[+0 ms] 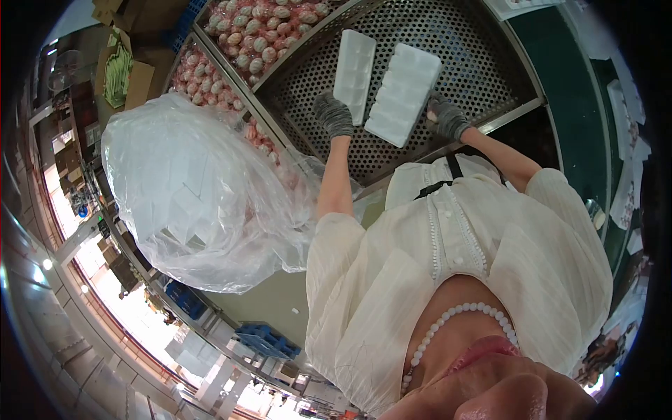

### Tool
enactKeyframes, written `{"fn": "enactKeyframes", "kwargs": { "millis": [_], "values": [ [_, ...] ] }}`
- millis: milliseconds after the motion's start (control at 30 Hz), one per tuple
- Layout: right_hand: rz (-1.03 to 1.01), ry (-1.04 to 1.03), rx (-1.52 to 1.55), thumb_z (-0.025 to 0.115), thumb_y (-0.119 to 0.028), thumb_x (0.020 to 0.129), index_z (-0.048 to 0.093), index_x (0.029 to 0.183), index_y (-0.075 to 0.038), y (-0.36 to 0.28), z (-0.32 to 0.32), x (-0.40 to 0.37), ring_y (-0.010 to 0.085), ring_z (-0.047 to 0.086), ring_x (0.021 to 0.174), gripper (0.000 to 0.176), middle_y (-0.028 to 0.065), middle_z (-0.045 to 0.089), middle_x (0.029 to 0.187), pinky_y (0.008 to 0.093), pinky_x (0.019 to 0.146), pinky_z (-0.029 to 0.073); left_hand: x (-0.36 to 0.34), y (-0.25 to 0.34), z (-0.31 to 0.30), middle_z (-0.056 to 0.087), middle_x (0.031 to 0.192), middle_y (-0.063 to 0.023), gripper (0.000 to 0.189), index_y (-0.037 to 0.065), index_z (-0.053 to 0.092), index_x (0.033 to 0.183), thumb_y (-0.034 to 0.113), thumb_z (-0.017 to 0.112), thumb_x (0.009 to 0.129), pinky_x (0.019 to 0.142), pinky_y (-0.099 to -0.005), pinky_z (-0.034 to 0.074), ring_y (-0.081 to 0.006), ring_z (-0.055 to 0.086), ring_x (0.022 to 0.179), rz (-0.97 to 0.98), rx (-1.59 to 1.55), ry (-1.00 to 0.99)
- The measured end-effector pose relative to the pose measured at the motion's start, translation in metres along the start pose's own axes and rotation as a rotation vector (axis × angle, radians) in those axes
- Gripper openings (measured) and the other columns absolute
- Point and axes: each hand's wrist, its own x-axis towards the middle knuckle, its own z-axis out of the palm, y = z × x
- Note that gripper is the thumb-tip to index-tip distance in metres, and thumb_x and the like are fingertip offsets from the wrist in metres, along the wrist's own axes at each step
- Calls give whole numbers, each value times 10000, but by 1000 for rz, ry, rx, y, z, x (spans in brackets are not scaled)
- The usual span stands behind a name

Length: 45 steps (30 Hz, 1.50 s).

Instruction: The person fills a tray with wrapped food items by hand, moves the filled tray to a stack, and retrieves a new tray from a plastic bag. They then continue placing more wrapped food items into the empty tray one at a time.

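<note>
Two white compartment trays lie on a perforated metal surface: a narrower left tray (355, 73) and a wider right tray (404, 94). My left hand (333, 115), in a grey striped glove, has its fingers curled at the lower left edge of the left tray. My right hand (449, 119), gloved alike, is closed beside the right edge of the right tray. Something small and pinkish shows at its fingers, too small to make out.
Red and white wrapped round pieces (259, 31) fill metal bins at the upper left. A big clear plastic bag (182, 189) of white items bulges left of my arm. An open carton (140, 84) stands beyond it. The metal rim (514, 112) borders a green surface (560, 84).
</note>
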Motion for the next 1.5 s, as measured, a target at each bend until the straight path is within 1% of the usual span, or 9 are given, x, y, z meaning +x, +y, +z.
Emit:
{"fn": "enactKeyframes", "kwargs": {
  "millis": [133, 233, 333, 600, 967, 1167, 1367, 1467, 1500],
  "values": [
    [479, 7, 480, 573, -222, 647, 462, 840, -10, -10, -25, -8, 270, 502, 735, 308, 161, 505, 780, 346, 648, 408, -18, 29, 18, 437, 1014, -205, 481, -2, 383, 1079, 275, 480, 699, 834, -405, 313, -346, 406, 936, 328, -297, 20],
    [827, -86, 1075, 588, -261, 668, 465, 854, -8, 4, -4, 1, 230, 505, 707, 338, 135, 512, 738, 321, 624, 415, -22, 31, 86, 349, 1170, -208, 633, -1, 344, 1146, 451, 442, 715, 923, -357, 237, -305, 308, 1105, -17, -465, -790],
    [659, 89, 855, 538, -258, 723, 467, 869, -30, 5, 22, 10, 138, 489, 671, 279, 73, 508, 767, 266, 587, 412, -41, 48, 96, 385, 1143, -200, 603, 1, 371, 1127, 441, 442, 721, 903, -361, 270, -296, 337, 1087, 71, -438, -858],
    [450, 97, 1062, 537, -263, 732, 438, 910, -38, -25, -6, 90, 132, 503, 558, 303, 71, 520, 747, 270, 501, 436, -22, 14, 42, 526, 871, -181, 384, -45, 498, 916, 275, 551, 711, 732, -320, 382, -263, 495, 786, -66, -631, -132],
    [583, 15, 1039, 570, -301, 707, 448, 954, -35, -60, 29, 183, 159, 533, 618, 384, 103, 538, 771, 263, 507, 456, 77, -40, 19, 248, 1244, -184, 816, 6, 260, 1202, 578, 454, 654, 936, -348, 243, -290, 244, 1150, -530, -430, -631],
    [367, -13, 1888, 526, -204, 760, 445, 872, -95, -16, 42, 123, 143, 495, 525, 176, 66, 525, 737, 253, 418, 429, 54, -19, 47, 318, 1211, -165, 641, 52, 254, 1217, 476, 329, 742, 871, -373, 318, -302, 332, 1093, -318, -290, -698],
    [451, 418, 932, 603, -271, 699, 450, 929, -116, 11, -15, 53, 96, 476, 526, 316, 22, 510, 742, 221, 419, 429, -26, 72, 59, 456, 1039, -239, 704, -25, 301, 1169, 528, 259, 735, 807, -374, 363, -315, 458, 959, -421, -426, -571],
    [824, 189, 1222, 616, -298, 684, 445, 962, -106, -3, -74, 48, 99, 490, 603, 378, 17, 505, 765, 235, 497, 448, -32, 100, 40, 373, 1128, -249, 754, -36, 265, 1183, 563, 287, 725, 859, -360, 327, -315, 391, 1041, -635, -553, -938],
    [783, 158, 1240, 617, -319, 678, 440, 967, -87, -4, -87, 47, 140, 493, 722, 411, 24, 496, 806, 265, 641, 442, -49, 109, 48, 307, 1181, -246, 736, -33, 260, 1186, 536, 355, 729, 894, -347, 293, -314, 336, 1090, -657, -673, -587]
  ]
}}
